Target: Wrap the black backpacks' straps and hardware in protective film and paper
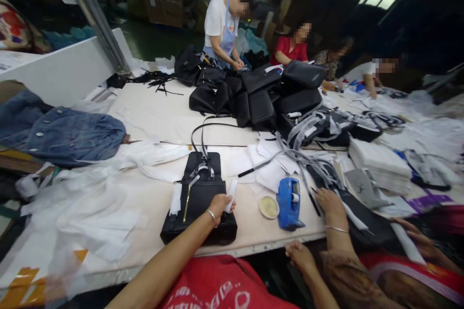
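A black backpack (203,203) lies on the table before me, its top flap and thin straps toward the far side. White paper is wrapped at both its sides, and a gold zipper runs down its front. My left hand (220,206), with a bracelet at the wrist, is closed round the white paper wrap (231,194) at the bag's right side. My right hand (300,255) is by the table's front edge, its fingers curled and nothing visible in them. Beyond it stand a blue tape dispenser (289,203) and a round yellowish disc (268,207).
A co-worker's hand (331,206) rests by a black bag (366,222) on my right. Black bags (259,106) are heaped at the back. Left are a denim garment (61,130) and white wrapping sheets (94,203); right, a white paper stack (380,166). Several people work across the table.
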Motion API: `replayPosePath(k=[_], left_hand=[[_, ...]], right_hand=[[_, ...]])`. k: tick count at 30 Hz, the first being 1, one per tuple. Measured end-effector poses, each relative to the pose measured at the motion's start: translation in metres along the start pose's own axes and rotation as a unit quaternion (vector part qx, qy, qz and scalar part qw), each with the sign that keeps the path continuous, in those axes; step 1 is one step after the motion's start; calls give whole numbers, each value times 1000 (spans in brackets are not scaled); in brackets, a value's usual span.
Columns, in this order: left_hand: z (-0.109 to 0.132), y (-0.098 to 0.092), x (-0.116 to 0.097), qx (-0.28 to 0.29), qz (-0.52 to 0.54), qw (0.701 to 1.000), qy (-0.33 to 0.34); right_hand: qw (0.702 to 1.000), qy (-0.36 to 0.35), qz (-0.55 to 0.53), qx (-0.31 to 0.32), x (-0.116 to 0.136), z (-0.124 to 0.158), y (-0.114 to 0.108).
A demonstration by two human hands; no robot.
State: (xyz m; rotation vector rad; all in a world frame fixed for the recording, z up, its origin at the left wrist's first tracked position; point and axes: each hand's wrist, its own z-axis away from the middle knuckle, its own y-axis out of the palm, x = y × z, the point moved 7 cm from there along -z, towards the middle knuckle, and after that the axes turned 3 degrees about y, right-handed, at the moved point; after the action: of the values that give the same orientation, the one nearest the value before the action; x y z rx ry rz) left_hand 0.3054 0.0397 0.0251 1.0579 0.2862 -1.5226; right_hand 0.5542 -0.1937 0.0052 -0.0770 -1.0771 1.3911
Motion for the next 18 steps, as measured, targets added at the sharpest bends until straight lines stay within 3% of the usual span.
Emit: replayPosePath(k=[2,4,7,9,12,18], left_hand=[[-1,-1,1,1,-12,1000,-3],[-2,0,2,2,-28,1000,-5],[-1,3,-1,9,-50,999,-6],[1,5,-4,14,-56,998,-2],[3,5,-7,19,-56,998,5],[6,6,-11,23,-60,998,8]], right_hand=[[993,-37,-97,60,37,12,28],[975,-125,-153,102,97,24,48],[942,-248,-159,163,185,37,70],[931,-297,-126,173,220,39,79],[923,-332,-53,186,240,34,94],[890,-409,105,171,248,29,102]])
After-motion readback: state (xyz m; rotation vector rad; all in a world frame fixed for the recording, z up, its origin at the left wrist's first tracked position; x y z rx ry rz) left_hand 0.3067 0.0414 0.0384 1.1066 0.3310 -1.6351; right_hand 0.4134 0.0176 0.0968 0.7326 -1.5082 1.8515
